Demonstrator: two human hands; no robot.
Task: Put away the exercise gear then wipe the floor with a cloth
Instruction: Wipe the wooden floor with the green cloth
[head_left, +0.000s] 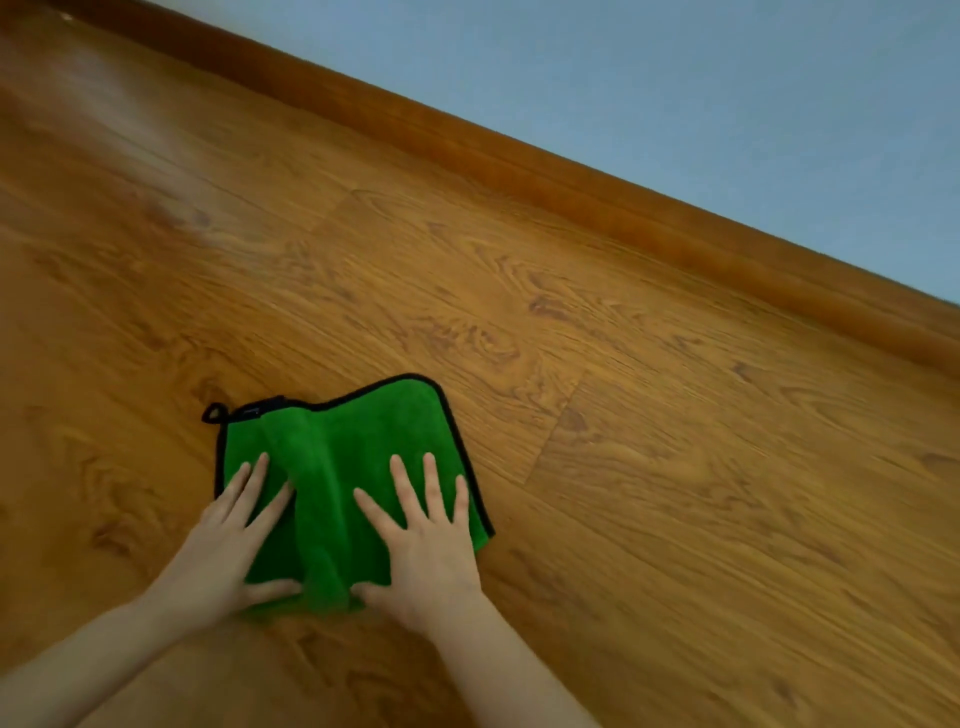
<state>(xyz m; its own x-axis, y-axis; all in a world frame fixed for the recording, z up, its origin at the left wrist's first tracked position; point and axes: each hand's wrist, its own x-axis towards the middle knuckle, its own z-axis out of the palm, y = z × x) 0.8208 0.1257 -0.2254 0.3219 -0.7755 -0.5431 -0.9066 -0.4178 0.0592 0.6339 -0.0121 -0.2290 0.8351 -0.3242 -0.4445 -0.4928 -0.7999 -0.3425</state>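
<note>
Bare forearms enter from 6 o'clock, both reaching up-frame to the cloth. Left hand: flat, fingers straight and spread, pressing the cloth's left half; thumb stretched along its near edge, outer fingers partly on the floor by the left hem. Right hand: flat, fingers fanned wide, palm down on the cloth's right half, thumb laid toward the left thumb. Neither hand grips; both press.

Green cloth: plush, black-bound hem, lying on the floor just below frame centre, toward 6 o'clock. Ridges run lengthwise between the hands; far edge bows upward. Small black hanging loop at the far-left corner, roughly 10 o'clock of the cloth, resting on the boards.

Wood-grain floor all around, plank seams visible at 3 o'clock of the cloth. Brown skirting board runs diagonally from 11 o'clock to 3 o'clock. Pale blue wall above it, filling the 1 o'clock corner.
</note>
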